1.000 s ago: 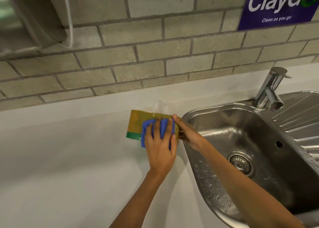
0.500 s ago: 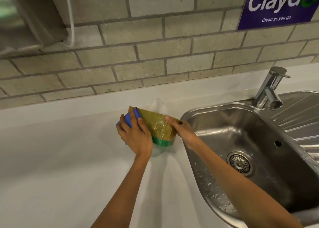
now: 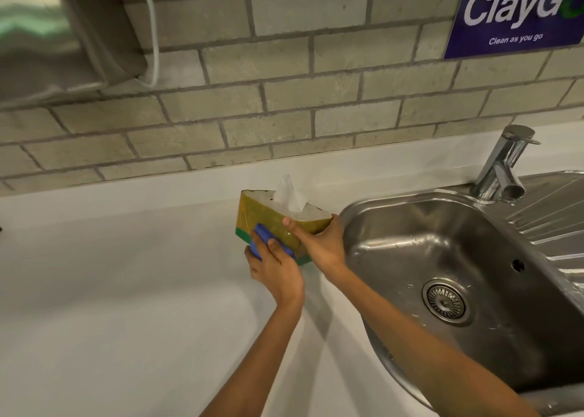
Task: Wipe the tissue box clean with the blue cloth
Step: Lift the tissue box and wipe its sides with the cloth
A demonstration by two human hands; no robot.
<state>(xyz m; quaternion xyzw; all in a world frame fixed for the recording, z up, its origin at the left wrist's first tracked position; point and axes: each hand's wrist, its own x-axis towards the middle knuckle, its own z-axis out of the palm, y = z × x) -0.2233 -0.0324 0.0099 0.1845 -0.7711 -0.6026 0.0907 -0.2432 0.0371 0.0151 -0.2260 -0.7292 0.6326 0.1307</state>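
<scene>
Right hand (image 3: 319, 242) grips the tissue box (image 3: 278, 224) at its sink-side end, tilting it — exposing the near face. Left hand (image 3: 275, 268) presses the blue cloth (image 3: 264, 239) there (fingers closed on it).

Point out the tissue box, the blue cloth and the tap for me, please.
tissue box (image 3: 268, 217): head view, yellow front face.
blue cloth (image 3: 264, 235): head view, fold above the fingers.
tap (image 3: 502, 163): head view, chrome body.

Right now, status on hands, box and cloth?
Left hand presses folded blue cloth on near side of yellow-and-green cardboard tissue box. Right hand steadies it, tilted. Nothing in the way.
</scene>
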